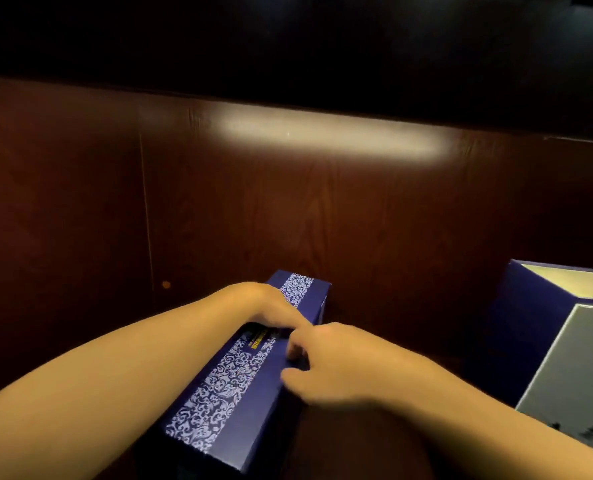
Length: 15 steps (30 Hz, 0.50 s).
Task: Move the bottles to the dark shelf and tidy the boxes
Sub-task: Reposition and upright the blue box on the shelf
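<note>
Lying lengthwise on the dark wooden counter (357, 220), nearest the viewer, a long blue patterned box (239, 386) is resting under both bare hands. Left hand (270, 306) is pressing flat across its top with loose grip, while right hand (329, 362) is pinching the box's right edge; a larger open blue box (530, 323) is sitting well apart at right. No bottles are showing; closing it neatly probably calls for steady, even pressure.
</note>
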{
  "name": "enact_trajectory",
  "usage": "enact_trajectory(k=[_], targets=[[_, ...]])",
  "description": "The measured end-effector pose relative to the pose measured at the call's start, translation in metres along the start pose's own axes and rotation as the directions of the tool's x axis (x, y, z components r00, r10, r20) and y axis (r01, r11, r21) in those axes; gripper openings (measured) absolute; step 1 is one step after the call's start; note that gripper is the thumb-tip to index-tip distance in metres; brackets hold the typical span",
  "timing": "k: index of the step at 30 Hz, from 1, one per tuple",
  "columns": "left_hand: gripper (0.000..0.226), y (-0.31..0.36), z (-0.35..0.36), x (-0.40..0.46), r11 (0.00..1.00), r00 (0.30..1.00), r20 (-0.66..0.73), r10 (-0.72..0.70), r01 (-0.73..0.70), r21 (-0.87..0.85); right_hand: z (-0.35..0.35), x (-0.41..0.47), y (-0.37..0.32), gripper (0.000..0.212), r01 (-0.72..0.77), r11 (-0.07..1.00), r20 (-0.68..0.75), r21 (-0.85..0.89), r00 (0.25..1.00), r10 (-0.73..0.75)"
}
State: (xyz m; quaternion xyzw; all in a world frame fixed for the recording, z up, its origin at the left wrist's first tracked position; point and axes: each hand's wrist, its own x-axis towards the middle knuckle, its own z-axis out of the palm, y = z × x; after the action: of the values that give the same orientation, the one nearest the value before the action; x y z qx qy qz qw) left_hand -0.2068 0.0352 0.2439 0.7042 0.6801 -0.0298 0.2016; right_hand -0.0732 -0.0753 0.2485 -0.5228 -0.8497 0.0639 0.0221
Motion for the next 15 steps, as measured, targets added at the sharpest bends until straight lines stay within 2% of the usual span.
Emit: enact_trajectory(k=[1,2,3,4,6,8,10,12,15], targets=[[0.063,0.001,0.001,0.002,0.999,1.000,-0.018,0.017,-0.016,0.031,-0.007,0.001,0.013,0.030,-0.003,1.000,-0.037,-0.024,0.999,0.002],[0.078,0.001,0.001,0.004,0.998,0.999,-0.026,0.033,-0.031,0.050,-0.012,0.003,0.027,0.033,-0.014,0.998,-0.069,-0.058,0.998,0.010],[0.103,0.000,0.003,0.008,0.997,0.999,-0.022,0.045,-0.043,0.063,-0.018,0.007,0.040,0.039,-0.033,0.995,-0.095,-0.094,0.995,0.024],[0.126,-0.001,0.003,0.011,0.995,0.998,-0.006,0.063,-0.062,0.079,-0.022,0.012,0.052,0.051,-0.060,0.991,-0.115,-0.124,0.992,0.046],[0.146,-0.006,0.001,0.013,0.985,0.988,0.060,0.141,-0.146,0.089,-0.026,0.025,0.071,0.085,-0.112,0.983,-0.098,-0.146,0.990,0.099],[0.147,-0.013,-0.005,0.011,0.964,0.960,0.137,0.244,-0.256,0.078,-0.024,0.040,0.082,0.117,-0.109,0.979,-0.005,-0.175,0.994,0.110],[0.142,-0.020,-0.008,0.007,0.933,0.930,0.172,0.326,-0.346,0.099,-0.019,0.056,0.088,0.138,-0.047,0.976,0.102,-0.214,0.992,0.071],[0.137,-0.028,-0.010,0.000,0.917,0.920,0.138,0.366,-0.382,0.113,-0.014,0.066,0.087,0.143,0.010,0.985,0.160,-0.173,0.987,0.019],[0.135,-0.049,-0.006,-0.012,0.932,0.954,0.044,0.296,-0.298,0.206,0.001,0.070,0.082,0.134,0.041,0.999,0.123,-0.014,0.992,-0.039]])
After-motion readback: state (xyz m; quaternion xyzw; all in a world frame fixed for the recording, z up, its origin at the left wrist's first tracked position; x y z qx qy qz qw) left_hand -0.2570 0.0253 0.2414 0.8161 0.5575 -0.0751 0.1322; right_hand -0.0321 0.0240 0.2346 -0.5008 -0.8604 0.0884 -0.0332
